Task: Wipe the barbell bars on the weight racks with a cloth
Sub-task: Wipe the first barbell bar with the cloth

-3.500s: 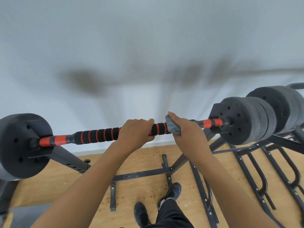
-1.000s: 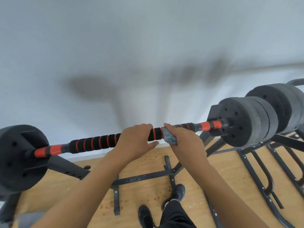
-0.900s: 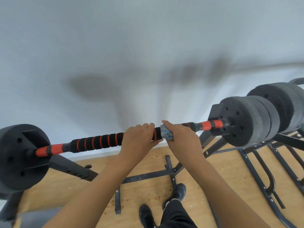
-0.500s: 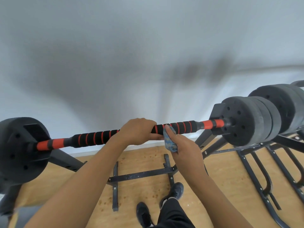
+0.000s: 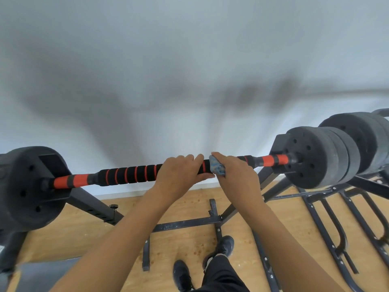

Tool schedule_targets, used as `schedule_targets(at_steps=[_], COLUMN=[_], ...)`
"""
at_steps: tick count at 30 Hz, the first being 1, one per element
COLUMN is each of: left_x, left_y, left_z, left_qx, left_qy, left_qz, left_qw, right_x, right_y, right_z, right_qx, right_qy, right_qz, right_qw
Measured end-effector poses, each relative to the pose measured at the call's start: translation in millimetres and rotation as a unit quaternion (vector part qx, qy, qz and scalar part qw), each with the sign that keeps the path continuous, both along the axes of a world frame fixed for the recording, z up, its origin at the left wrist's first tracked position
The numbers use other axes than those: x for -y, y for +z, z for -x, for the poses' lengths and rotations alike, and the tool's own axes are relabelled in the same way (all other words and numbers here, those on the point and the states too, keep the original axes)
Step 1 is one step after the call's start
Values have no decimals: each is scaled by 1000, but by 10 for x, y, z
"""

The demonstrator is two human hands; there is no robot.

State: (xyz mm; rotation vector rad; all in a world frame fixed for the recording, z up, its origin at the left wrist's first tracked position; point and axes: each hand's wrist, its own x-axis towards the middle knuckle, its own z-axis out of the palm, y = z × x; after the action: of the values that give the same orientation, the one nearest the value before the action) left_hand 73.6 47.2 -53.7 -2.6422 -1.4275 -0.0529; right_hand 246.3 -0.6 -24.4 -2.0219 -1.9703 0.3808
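- At far left I see a black weight plate (image 5: 27, 186) on the barbell bar (image 5: 126, 174), which lies across the weight rack (image 5: 92, 204).
- My left hand (image 5: 179, 172) is clenched around the bar's black-and-orange grip.
- Just beside it, my right hand (image 5: 235, 175) presses a blue cloth (image 5: 215, 167) wrapped against the bar.
- Stacked plates (image 5: 315, 157) load the right end.

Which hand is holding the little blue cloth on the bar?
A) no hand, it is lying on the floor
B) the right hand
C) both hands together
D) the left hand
B: the blue cloth is bunched under the right hand against the bar, while the left hand grips the bar bare.
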Motion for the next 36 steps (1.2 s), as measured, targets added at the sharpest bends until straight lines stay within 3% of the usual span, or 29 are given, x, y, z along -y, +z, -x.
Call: schedule_targets(at_steps=[5, 7, 10, 12, 13, 15, 18, 20, 22, 25, 30, 36], left_x=[-209, -330, -558, -610, -597, -496, -202, -7, 61, -57, -180, -335], left_y=[110, 142, 206, 229, 237, 242, 195, 87, -12, -9, 76, 142], left_z=[15, 19, 39, 47, 48, 38, 2, -53, -98, -66, -27, -10], left_qx=[10, 41, 137, 163, 168, 161, 78, 11, -24, -28, 3, 53], left_qy=[-15, -7, 30, 43, 46, 40, 17, 9, 12, 3, -24, -17], left_qz=[129, 239, 490, 549, 544, 467, 196, 63, 12, 19, 104, 262], left_qw=[991, 970, 860, 819, 821, 868, 977, 998, 1000, 999, 994, 963], right_x=[346, 440, 511, 520, 529, 527, 358, 180, 45, 53, 237, 306], right_y=[-246, -313, -323, -315, -319, -308, -204, -96, -28, -85, -313, -338], right_z=[-53, -80, -80, -101, -117, -155, -175, -139, -91, -38, -107, -108], right_qx=[-18, -19, -18, -25, -41, -86, -129, -121, -78, -63, -175, -170], right_qy=[-23, -23, -29, -33, -35, -41, -38, -25, -21, -21, -55, -68], right_qz=[-8, -5, -4, -11, -19, -37, -68, -61, -33, -19, -21, -18], right_qw=[1000, 1000, 999, 999, 998, 995, 989, 991, 996, 998, 983, 983])
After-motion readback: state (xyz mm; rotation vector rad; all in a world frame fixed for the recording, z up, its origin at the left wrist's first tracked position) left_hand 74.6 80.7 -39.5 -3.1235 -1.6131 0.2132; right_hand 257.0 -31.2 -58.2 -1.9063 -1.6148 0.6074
